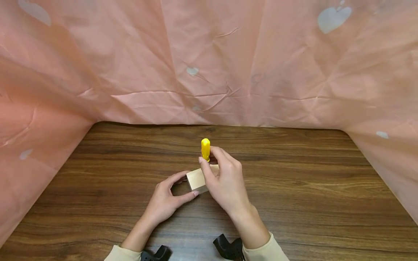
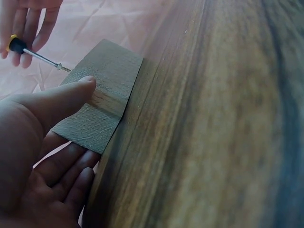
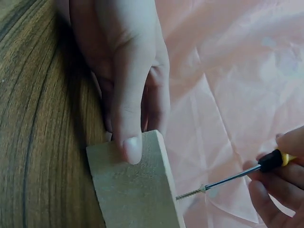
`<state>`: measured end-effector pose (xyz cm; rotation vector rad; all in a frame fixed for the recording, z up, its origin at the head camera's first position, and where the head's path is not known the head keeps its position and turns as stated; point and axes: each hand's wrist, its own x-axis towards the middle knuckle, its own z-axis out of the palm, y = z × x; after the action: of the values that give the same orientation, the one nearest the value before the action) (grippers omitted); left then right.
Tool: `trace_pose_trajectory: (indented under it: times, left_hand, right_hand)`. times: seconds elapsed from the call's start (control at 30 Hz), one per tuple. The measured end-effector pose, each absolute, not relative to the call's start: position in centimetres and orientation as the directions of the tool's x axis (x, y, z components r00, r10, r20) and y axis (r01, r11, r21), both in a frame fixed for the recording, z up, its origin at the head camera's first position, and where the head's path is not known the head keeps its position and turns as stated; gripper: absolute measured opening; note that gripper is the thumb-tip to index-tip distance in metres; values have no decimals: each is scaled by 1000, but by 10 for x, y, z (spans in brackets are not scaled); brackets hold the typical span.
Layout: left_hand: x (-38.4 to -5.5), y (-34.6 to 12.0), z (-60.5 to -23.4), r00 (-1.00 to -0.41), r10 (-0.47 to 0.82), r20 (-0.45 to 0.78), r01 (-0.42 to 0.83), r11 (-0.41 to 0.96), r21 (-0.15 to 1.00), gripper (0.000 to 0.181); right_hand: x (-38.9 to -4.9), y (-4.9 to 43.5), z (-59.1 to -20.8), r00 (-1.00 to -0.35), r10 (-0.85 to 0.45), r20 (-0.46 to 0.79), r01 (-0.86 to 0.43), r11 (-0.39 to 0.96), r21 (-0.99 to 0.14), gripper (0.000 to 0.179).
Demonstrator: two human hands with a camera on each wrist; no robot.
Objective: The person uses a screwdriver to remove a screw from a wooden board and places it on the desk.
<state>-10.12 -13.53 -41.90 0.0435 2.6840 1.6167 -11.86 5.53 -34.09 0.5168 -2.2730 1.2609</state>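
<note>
A pale wooden block (image 1: 196,179) rests on the table in the head view. My left hand (image 1: 164,201) grips its left end, thumb on the near side and fingers behind. In my right hand (image 1: 230,181) is a screwdriver (image 1: 205,148) with a yellow handle, pinched between thumb and fingers and held nearly upright above the block. The right wrist view shows its metal shaft meeting the head of a screw (image 3: 192,193), whose point touches the block's top face. Most of the screw's thread is visible outside the wood. In the head view the right hand hides the screw.
A brown wood-grain table (image 1: 326,188) lies under the hands. Pink cloth (image 1: 261,65) with pale hearts hangs behind it and along both sides. Black wrist devices (image 1: 226,247) sit by the sleeves at the near edge.
</note>
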Motion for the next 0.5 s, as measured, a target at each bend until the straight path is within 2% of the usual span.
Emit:
trace_pose_trajectory:
  times: [0.23, 0.5]
  left_hand:
    - [-101, -134, -419, -999, 31, 25, 37, 466, 884, 63]
    - [-101, -134, -419, -999, 29, 18, 30, 461, 887, 61]
  right_hand:
    - [-119, 56, -338, -799, -178, 575, -569, 534, -625, 22]
    - [-120, 58, -338, -863, -100, 496, -476, 492, -729, 13]
